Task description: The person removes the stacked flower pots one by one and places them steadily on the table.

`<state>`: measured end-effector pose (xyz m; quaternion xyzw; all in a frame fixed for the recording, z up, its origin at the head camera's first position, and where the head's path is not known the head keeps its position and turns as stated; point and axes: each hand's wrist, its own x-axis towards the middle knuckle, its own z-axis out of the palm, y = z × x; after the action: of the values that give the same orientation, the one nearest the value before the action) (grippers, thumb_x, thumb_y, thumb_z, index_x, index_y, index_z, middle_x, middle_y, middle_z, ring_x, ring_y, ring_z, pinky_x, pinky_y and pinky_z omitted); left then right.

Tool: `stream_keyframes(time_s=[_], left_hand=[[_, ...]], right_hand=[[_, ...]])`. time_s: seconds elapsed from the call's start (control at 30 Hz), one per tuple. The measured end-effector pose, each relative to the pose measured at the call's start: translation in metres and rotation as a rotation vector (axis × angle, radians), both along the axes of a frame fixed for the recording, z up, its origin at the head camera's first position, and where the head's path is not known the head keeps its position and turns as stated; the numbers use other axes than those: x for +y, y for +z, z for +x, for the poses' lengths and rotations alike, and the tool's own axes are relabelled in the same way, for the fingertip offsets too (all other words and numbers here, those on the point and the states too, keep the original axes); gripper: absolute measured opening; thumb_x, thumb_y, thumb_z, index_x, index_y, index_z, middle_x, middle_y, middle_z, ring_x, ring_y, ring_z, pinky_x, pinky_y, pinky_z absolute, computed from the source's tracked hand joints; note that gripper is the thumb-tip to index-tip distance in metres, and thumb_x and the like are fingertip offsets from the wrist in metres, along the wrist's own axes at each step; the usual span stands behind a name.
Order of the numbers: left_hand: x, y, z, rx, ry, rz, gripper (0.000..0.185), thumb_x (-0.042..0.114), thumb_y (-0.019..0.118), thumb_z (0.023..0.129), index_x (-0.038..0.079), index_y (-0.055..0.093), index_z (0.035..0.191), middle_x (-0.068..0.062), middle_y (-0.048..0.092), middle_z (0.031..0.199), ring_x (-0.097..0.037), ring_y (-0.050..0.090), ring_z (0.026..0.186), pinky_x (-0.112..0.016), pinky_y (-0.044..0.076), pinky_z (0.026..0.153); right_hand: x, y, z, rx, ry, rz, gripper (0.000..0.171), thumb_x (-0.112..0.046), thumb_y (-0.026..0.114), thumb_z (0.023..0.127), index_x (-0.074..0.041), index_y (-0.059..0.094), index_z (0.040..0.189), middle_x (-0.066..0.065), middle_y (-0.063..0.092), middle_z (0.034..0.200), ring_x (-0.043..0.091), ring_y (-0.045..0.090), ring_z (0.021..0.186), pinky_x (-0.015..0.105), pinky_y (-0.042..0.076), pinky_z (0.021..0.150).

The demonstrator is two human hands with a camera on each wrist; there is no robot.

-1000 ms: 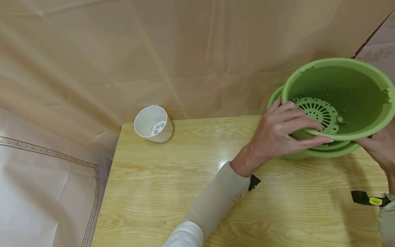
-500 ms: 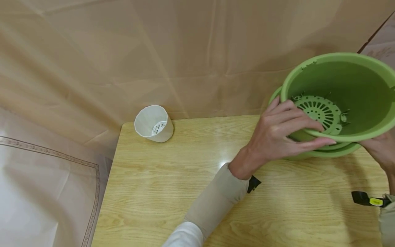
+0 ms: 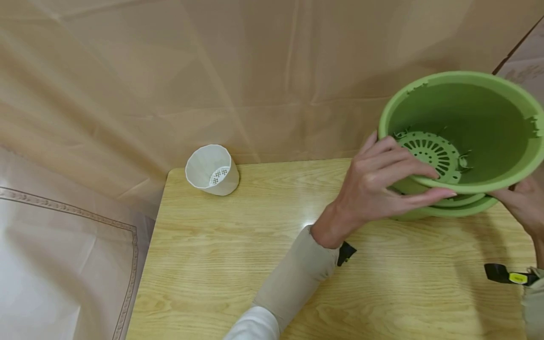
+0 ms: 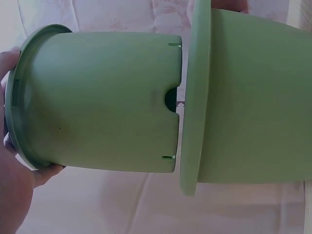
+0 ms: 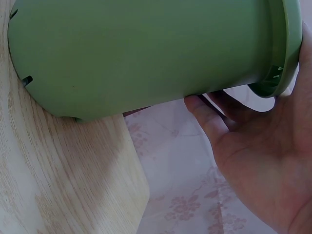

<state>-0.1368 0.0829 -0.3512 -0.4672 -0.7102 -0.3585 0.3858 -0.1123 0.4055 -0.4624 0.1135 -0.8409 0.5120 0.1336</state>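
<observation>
Two green flowerpots stand one over the other at the table's right in the head view. My left hand (image 3: 378,182) grips the upper flowerpot (image 3: 476,123) by its rim, fingers inside and thumb outside. This pot is tilted toward the camera and shows a slotted disc (image 3: 429,153) at its bottom. In the left wrist view, its base sits just outside the rim of the lower flowerpot (image 4: 253,102), with a narrow gap between. My right hand (image 5: 258,151) holds the lower flowerpot near its rim, thumb against the wall. Part of the right hand is hidden behind the pots.
A white pot (image 3: 212,170) with a perforated bottom stands at the back left of the wooden table (image 3: 238,264). Beige cloth (image 3: 255,80) hangs directly behind the table's back edge. Pale patterned fabric (image 3: 51,264) lies beyond the left edge.
The upper flowerpot shifts slightly up and right, then back left with my left hand. My right hand stays at the lower flowerpot, and the white pot has not moved.
</observation>
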Motion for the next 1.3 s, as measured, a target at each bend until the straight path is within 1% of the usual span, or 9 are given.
stream_keyframes(time_s=[0.17, 0.3, 0.4, 0.5, 0.63, 0.9, 1.13, 1.2, 1.3], left_hand=[[-0.005, -0.001, 0.001, -0.021, -0.011, 0.027, 0.027, 0.048, 0.083, 0.077, 0.021, 0.08, 0.078, 0.012, 0.072, 0.076, -0.007, 0.058, 0.077, -0.022, 0.041, 0.083], [-0.011, -0.001, 0.001, -0.032, -0.019, 0.06, 0.026, 0.044, 0.086, 0.075, 0.019, 0.079, 0.076, 0.012, 0.071, 0.074, -0.007, 0.057, 0.076, -0.022, 0.04, 0.079], [-0.014, 0.0, 0.001, -0.039, -0.025, 0.07, 0.025, 0.042, 0.087, 0.073, 0.018, 0.079, 0.076, 0.011, 0.072, 0.074, -0.008, 0.057, 0.076, -0.022, 0.041, 0.08], [-0.017, 0.0, 0.001, -0.043, -0.027, 0.075, 0.025, 0.04, 0.088, 0.073, 0.018, 0.079, 0.075, 0.011, 0.072, 0.073, -0.008, 0.057, 0.075, -0.023, 0.042, 0.081], [-0.02, 0.0, 0.001, -0.048, -0.031, 0.08, 0.023, 0.039, 0.088, 0.073, 0.017, 0.079, 0.076, 0.011, 0.072, 0.073, -0.009, 0.057, 0.075, -0.023, 0.042, 0.081], [-0.026, 0.0, -0.002, -0.038, -0.047, 0.108, 0.024, 0.034, 0.09, 0.072, 0.013, 0.078, 0.076, 0.007, 0.072, 0.074, -0.011, 0.057, 0.074, -0.024, 0.044, 0.082], [-0.035, -0.003, -0.005, -0.044, -0.038, 0.13, 0.025, 0.03, 0.092, 0.068, 0.011, 0.077, 0.074, 0.004, 0.072, 0.072, -0.013, 0.058, 0.072, -0.022, 0.046, 0.079], [-0.038, -0.004, -0.006, -0.053, -0.033, 0.141, 0.026, 0.029, 0.093, 0.068, 0.01, 0.076, 0.075, 0.003, 0.072, 0.072, -0.013, 0.059, 0.072, -0.021, 0.046, 0.078], [-0.045, -0.007, -0.008, -0.061, -0.019, 0.159, 0.025, 0.026, 0.093, 0.068, 0.009, 0.076, 0.075, 0.002, 0.072, 0.073, -0.014, 0.059, 0.072, -0.022, 0.046, 0.076]], right_hand=[[0.0, -0.001, 0.002, -0.039, 0.036, 0.001, 0.083, 0.019, 0.051, 0.092, -0.015, 0.017, 0.16, 0.006, 0.023, 0.161, 0.011, 0.026, 0.145, 0.006, 0.029, 0.102], [0.003, -0.005, 0.005, -0.078, 0.053, 0.009, 0.088, 0.023, 0.049, 0.09, -0.016, 0.012, 0.16, 0.001, 0.037, 0.151, -0.002, 0.047, 0.125, 0.004, 0.041, 0.088], [0.006, -0.008, 0.008, -0.081, 0.04, -0.006, 0.086, 0.025, 0.048, 0.089, -0.012, 0.014, 0.159, -0.011, 0.048, 0.136, -0.012, 0.057, 0.102, 0.003, 0.047, 0.075], [0.008, -0.01, 0.01, -0.096, 0.037, -0.057, 0.081, 0.026, 0.047, 0.088, -0.009, 0.02, 0.156, -0.017, 0.054, 0.122, -0.011, 0.062, 0.09, 0.005, 0.05, 0.069], [0.006, -0.008, 0.011, -0.107, 0.044, -0.087, 0.077, 0.025, 0.047, 0.09, -0.008, 0.022, 0.155, -0.017, 0.059, 0.115, -0.009, 0.065, 0.084, 0.008, 0.052, 0.066], [0.009, -0.016, 0.01, -0.129, -0.017, -0.051, 0.076, 0.02, 0.05, 0.092, -0.011, 0.021, 0.156, -0.015, 0.051, 0.117, -0.009, 0.057, 0.093, 0.004, 0.048, 0.07], [0.059, -0.07, -0.007, -0.104, -0.002, -0.019, 0.076, 0.01, 0.055, 0.095, -0.013, 0.019, 0.158, 0.003, 0.037, 0.15, -0.002, 0.051, 0.117, 0.006, 0.047, 0.084], [0.059, -0.071, -0.008, -0.101, 0.0, -0.023, 0.076, 0.011, 0.055, 0.095, -0.013, 0.019, 0.158, 0.006, 0.032, 0.154, -0.001, 0.049, 0.12, 0.006, 0.046, 0.085], [0.044, -0.055, -0.003, -0.12, 0.014, -0.068, 0.076, 0.014, 0.052, 0.095, -0.013, 0.02, 0.158, 0.008, 0.031, 0.154, -0.004, 0.05, 0.117, 0.005, 0.046, 0.084]])
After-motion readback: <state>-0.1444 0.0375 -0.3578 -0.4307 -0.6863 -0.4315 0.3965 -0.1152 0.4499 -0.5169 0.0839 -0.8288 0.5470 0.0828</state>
